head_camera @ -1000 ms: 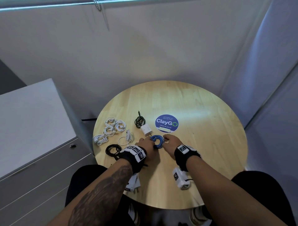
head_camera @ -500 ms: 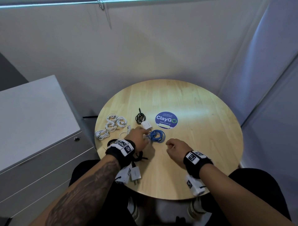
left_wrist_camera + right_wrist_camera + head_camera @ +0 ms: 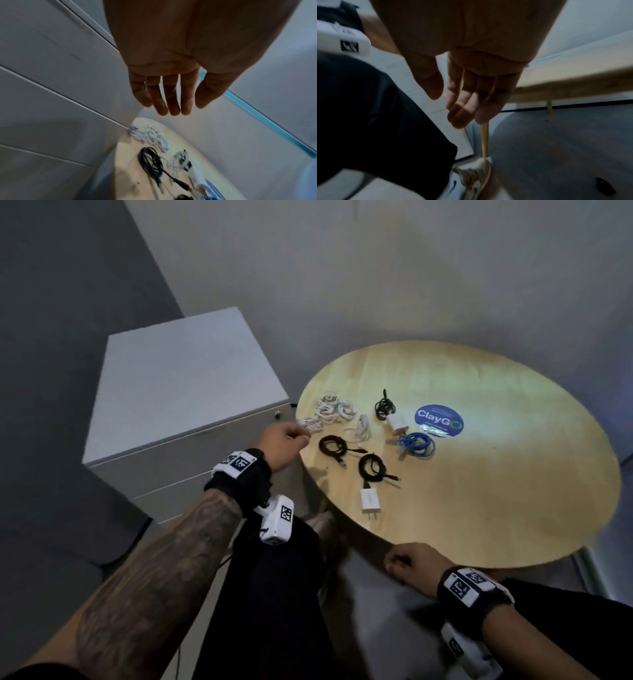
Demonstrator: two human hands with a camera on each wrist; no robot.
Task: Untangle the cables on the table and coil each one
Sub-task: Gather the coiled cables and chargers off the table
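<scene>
The grey metal drawer cabinet (image 3: pixel 185 392) stands just beside the round pale wooden counter (image 3: pixel 513 474), at its left edge. On the counter's left half lie the cables, all apart from one another or nearly so. A cluster of coiled white cables (image 3: pixel 330 412) sits nearest the cabinet. A blue coiled cable (image 3: pixel 416 444) rests just below a round blue sticker (image 3: pixel 438 421) (printed "ClayGo"), touching or almost touching a white charger block (image 3: pixel 397 422). Above that block is a small black coil (image 3: pixel 384 407). Two more black coiled cables (image 3: pixel 334 446) (image 3: pixel 373 469) lie toward the near side, and a second white plug adapter (image 3: pixel 369 500) lies beside the nearer one. A loose white cable (image 3: pixel 362 428) sits between the white cluster and the blue coil.

The left hand (image 3: pixel 282 441) hovers at the counter's left edge, fingers straight and relaxed in the wrist view (image 3: pixel 171 83), holding nothing. The right hand (image 3: pixel 409 565) hangs below the near rim, off the counter, fingers loosely curled (image 3: pixel 467 94) and empty.
</scene>
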